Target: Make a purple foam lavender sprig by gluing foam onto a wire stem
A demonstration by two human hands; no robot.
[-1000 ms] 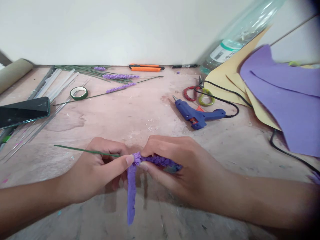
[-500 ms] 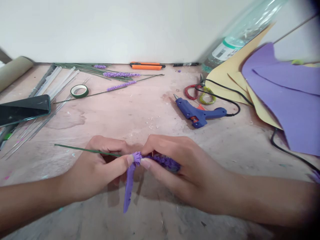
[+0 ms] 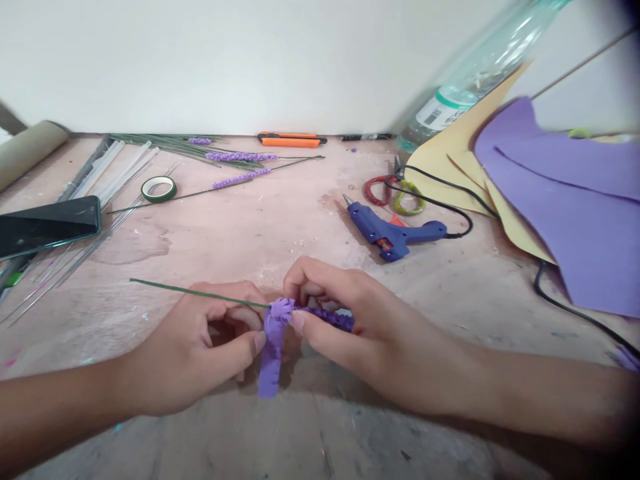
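Between my hands a purple fringed strip (image 3: 271,360) winds around a thin green stem (image 3: 200,293), its loose end hanging down. My left hand (image 3: 210,353) pinches this strip just below the wound part, thumb in front. The stem's bare end points left above my left hand. My right hand (image 3: 345,320) is closed on the purple flower spike (image 3: 320,315), with its thumb tip against the wound part. Its fingers partly hide the spike.
A blue glue gun (image 3: 395,230) lies right of centre, beside scissors (image 3: 410,197) and a black cord. Purple sheets (image 3: 575,200) and a plastic bottle (image 3: 445,107) are on the right. Green tape (image 3: 159,189), finished spikes (image 3: 240,157), an orange cutter (image 3: 291,139) and a phone (image 3: 50,227) lie farther left.
My left thumb has slid off the wound part down onto the hanging strip, which now shows its flat face. The stem and wound part have shifted slightly right.
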